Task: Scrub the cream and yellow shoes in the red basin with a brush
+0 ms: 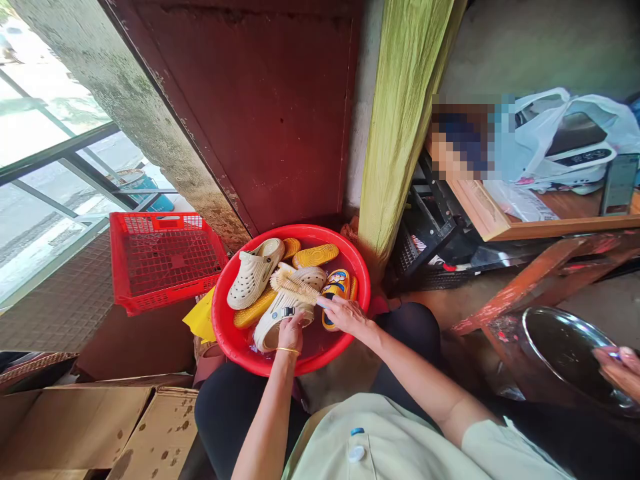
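Note:
My left hand [291, 331] is closed on the strap side of a cream clog [273, 325], which lies tilted in a red basin [227, 333]. In my right hand [345, 315] is a scrub brush [300, 287] with pale bristles, lying across the clog's upper. A second cream clog [255, 273] leans at the basin's left side. Around them are a yellow slipper [316, 256] at the back, another yellow slipper [255, 310] partly under the clogs, and a yellow slipper with a cartoon print [337, 285] beside my right hand. Dark water [320, 340] shows at the basin's near side.
To the left stands a red plastic crate [170, 260], with cardboard boxes [80, 427] below it. A wooden table [530, 227] with a plastic bag [565, 140] is at right. Another person's hand [620, 367] is by a metal basin [565, 353] near a worn red wooden frame [520, 287].

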The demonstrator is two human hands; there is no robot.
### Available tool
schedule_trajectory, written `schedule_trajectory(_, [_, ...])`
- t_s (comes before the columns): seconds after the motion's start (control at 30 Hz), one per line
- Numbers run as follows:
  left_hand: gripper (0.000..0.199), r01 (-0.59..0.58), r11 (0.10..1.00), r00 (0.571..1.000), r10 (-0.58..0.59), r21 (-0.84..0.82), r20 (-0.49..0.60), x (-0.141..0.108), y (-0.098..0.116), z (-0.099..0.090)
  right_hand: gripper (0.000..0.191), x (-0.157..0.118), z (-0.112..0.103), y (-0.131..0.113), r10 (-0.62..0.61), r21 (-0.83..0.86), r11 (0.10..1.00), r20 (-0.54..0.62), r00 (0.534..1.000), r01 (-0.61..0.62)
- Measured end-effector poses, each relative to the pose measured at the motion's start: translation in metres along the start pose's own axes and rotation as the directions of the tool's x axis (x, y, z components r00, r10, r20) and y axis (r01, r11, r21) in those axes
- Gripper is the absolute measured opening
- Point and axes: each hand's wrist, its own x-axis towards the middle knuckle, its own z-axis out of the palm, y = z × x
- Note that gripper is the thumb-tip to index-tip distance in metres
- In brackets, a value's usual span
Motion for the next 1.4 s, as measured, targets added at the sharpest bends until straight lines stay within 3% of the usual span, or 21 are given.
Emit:
schedule_trajectory(0.2, [0.019, 0.077, 0.985, 0.994, -0.087, -0.155, -0.063, -0.002, 0.027, -0.009, 0.054, -0.011, 0.015, 0.019, 0.135, 0.045, 0.99, -0.062, 0.989, -0.132])
schedule_trajectory(0.4, [0.015, 0.019, 0.969, 0.992, -0.049, -0.245, -0.114, 0.005, 0.044, -0.008, 0.054, -0.029, 0.034, 0.001, -0.01, 0.099, 0.995, -0.026, 1.0, 0.012])
schedule_trajectory(0.5, [0.017, 0.056, 0.971, 0.994, -0.076, -0.23, -0.077, 0.0, 0.043, -0.007, 0.053, -0.014, 0.026, -0.007, -0.011, 0.061, 0.998, -0.039, 0.999, 0.013])
schedule_trajectory(0.63, [0.015, 0.119, 0.978, 0.99, -0.129, -0.173, -0.052, -0.01, 0.033, -0.003, 0.053, 0.029, -0.002, -0.008, 0.059, 0.0, 0.998, -0.101, 0.993, -0.059])
schedule_trajectory(0.73, [0.021, 0.093, 0.985, 0.995, -0.098, -0.146, -0.028, -0.012, 0.027, -0.003, 0.054, 0.048, -0.016, -0.005, 0.091, -0.005, 0.996, -0.15, 0.984, -0.093])
schedule_trajectory(0.83, [0.028, 0.041, 0.989, 0.999, -0.044, -0.139, -0.02, -0.008, 0.023, -0.005, 0.054, 0.034, -0.01, -0.003, 0.078, 0.01, 0.997, -0.132, 0.988, -0.078])
schedule_trajectory(1.0, [0.031, 0.007, 0.997, 1.0, -0.007, -0.079, 0.007, -0.004, 0.016, -0.006, 0.052, -0.014, 0.011, -0.007, -0.123, 0.073, 0.989, -0.059, 0.991, 0.127])
schedule_trajectory(1.1, [0.035, -0.023, 1.0, 0.999, 0.023, -0.007, 0.037, -0.008, 0.008, -0.004, 0.051, -0.013, 0.007, -0.011, -0.152, 0.053, 0.987, -0.046, 0.987, 0.155])
schedule_trajectory(1.27, [0.04, -0.124, 0.989, 0.991, 0.118, 0.085, 0.068, -0.018, 0.002, -0.001, 0.052, 0.021, -0.011, -0.001, 0.029, 0.022, 0.999, -0.111, 0.993, -0.027])
schedule_trajectory(1.4, [0.039, -0.179, 0.983, 0.984, 0.178, 0.036, 0.03, -0.017, 0.013, -0.006, 0.053, 0.008, 0.001, 0.022, 0.17, 0.174, 0.974, -0.149, 0.974, -0.144])
